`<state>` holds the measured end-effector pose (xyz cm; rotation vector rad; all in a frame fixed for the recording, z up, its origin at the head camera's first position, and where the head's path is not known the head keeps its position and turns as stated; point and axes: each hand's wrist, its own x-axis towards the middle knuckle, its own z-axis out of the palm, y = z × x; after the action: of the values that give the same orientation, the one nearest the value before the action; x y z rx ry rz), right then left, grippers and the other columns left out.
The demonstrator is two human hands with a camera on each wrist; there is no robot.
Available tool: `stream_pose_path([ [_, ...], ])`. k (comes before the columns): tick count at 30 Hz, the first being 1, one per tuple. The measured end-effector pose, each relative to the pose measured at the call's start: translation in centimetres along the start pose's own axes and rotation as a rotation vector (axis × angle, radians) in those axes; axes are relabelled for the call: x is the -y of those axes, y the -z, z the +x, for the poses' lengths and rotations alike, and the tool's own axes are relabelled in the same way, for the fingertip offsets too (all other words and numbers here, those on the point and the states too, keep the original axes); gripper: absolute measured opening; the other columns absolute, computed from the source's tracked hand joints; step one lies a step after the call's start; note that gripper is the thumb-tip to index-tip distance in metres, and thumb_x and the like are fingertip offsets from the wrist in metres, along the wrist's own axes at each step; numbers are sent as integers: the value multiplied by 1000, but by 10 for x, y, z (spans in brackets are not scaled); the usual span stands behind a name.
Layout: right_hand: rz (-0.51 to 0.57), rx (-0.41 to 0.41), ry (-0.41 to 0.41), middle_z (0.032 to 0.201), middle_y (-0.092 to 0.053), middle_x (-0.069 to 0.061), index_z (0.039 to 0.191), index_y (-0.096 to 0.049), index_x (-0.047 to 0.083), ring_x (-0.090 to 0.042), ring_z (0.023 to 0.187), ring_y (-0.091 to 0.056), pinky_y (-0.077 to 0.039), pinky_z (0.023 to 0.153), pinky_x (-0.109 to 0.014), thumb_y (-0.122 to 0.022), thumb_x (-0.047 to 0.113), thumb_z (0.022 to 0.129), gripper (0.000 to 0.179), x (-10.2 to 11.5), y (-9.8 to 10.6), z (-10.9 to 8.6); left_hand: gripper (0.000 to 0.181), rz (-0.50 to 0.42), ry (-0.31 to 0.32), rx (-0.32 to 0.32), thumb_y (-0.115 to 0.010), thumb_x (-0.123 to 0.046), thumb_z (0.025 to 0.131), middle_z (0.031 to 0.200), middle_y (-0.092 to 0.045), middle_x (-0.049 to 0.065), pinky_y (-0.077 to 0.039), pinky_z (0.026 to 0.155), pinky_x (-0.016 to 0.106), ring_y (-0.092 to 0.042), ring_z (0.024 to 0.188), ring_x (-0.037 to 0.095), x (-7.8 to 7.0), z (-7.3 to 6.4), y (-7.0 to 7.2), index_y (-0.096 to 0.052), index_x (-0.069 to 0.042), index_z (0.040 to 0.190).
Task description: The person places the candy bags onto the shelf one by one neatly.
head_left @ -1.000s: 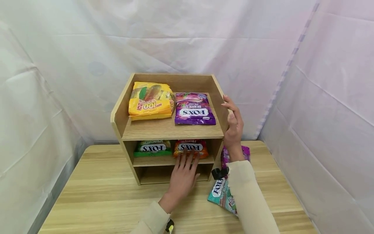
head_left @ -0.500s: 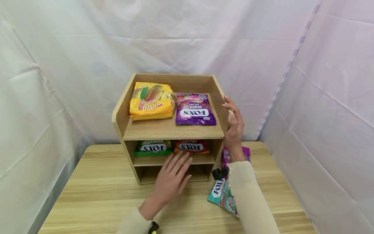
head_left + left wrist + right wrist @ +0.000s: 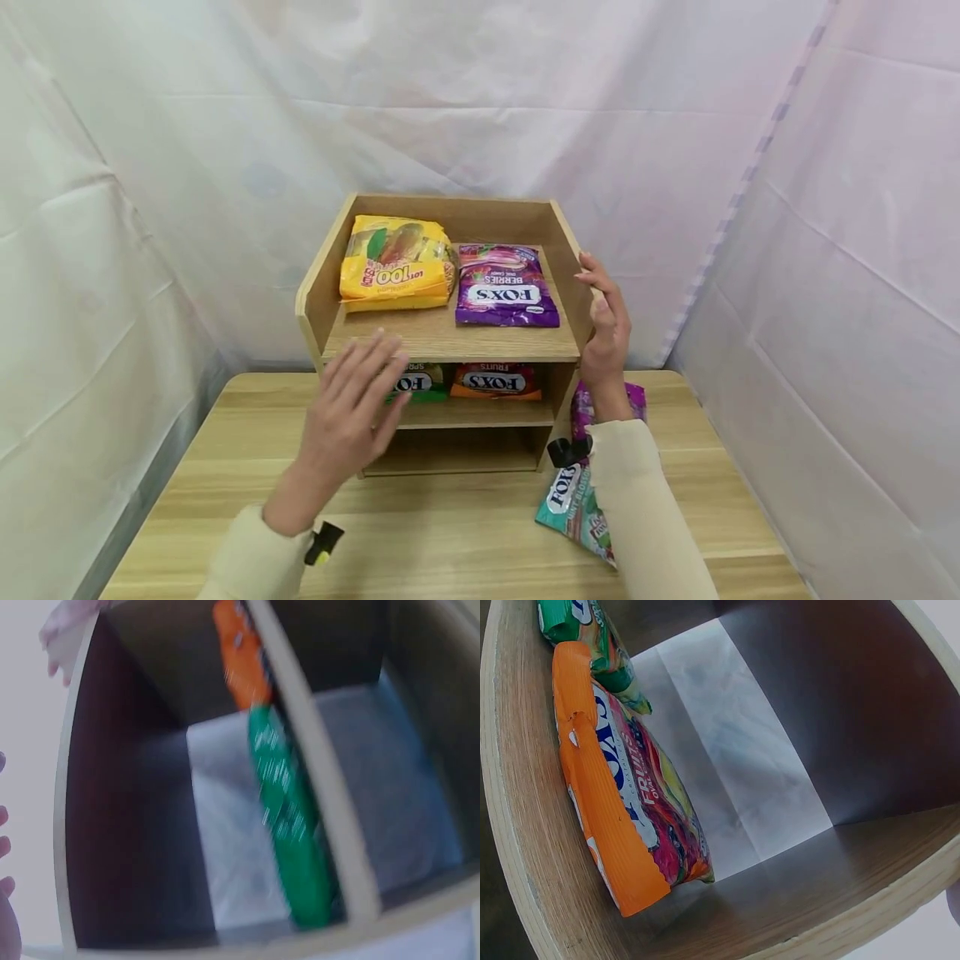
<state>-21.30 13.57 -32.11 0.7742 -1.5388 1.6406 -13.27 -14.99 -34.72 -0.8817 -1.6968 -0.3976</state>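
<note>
My left hand hovers with its fingers extended in front of the left side of a wooden shelf unit, holding nothing. My right hand rests against the outer right side of the unit, its fingertips by the panel's edge. On the top tier lie a yellow bag of mango candy and a purple bag of berries candy. The middle tier bears a green candy bag, partly hidden by my left hand, and an orange fruits candy bag.
To the right of the unit, a teal candy bag and a magenta candy bag lie on the wooden table, partly covered by my right arm. White cloth hangs behind and at both sides.
My left hand has left the orange fruits candy bag and moved left and up, away from the middle tier. My right hand has stayed at the unit's right side.
</note>
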Motion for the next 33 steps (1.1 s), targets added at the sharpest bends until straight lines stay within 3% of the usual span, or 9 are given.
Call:
stream_pose_path([
  [9,-11,19,-24,138,-40,-33,112,-47,-17,-36,137,-29,-20,112,-46,-31,11,91,38,-1,0,-1,36,76,129,-159,-55,-27,96,119,-61,20,-38,102,48,-52,118,39,45,23,14,-62,5,113],
  [15,-21,10,-34,142,-40,-27,115,-50,-12,-33,137,-30,-20,111,-47,-31,15,91,41,-18,7,-3,36,7,276,-192,-61,-23,90,117,-60,21,-37,104,46,-51,117,39,68,24,6,-62,5,113],
  [19,-32,-1,-41,142,-42,-23,115,-52,-9,-32,138,-30,-21,111,-48,-31,17,91,41,-27,11,-6,34,-88,331,-239,-62,-19,88,112,-59,25,-39,104,45,-53,112,43,73,21,-4,-62,8,108],
  [23,-29,4,-38,141,-42,-24,114,-51,-12,-33,137,-30,-21,111,-47,-31,14,91,40,-17,7,-6,35,-147,376,-306,-61,-21,90,109,-59,27,-40,103,45,-54,110,43,71,22,-9,-62,10,106],
  [27,-8,4,-29,140,-42,-28,113,-49,-15,-35,137,-29,-20,112,-46,-31,11,91,38,-6,2,-4,35,-192,384,-340,-62,-21,91,108,-60,28,-41,102,46,-54,110,44,68,24,-8,-61,11,106],
  [33,-9,9,-26,141,-43,-24,115,-51,-11,-34,138,-28,-18,113,-45,-31,15,93,40,-22,9,-4,39,-354,402,-378,-65,-23,90,110,-59,28,-36,104,53,-51,115,46,78,13,-12,-59,13,106],
])
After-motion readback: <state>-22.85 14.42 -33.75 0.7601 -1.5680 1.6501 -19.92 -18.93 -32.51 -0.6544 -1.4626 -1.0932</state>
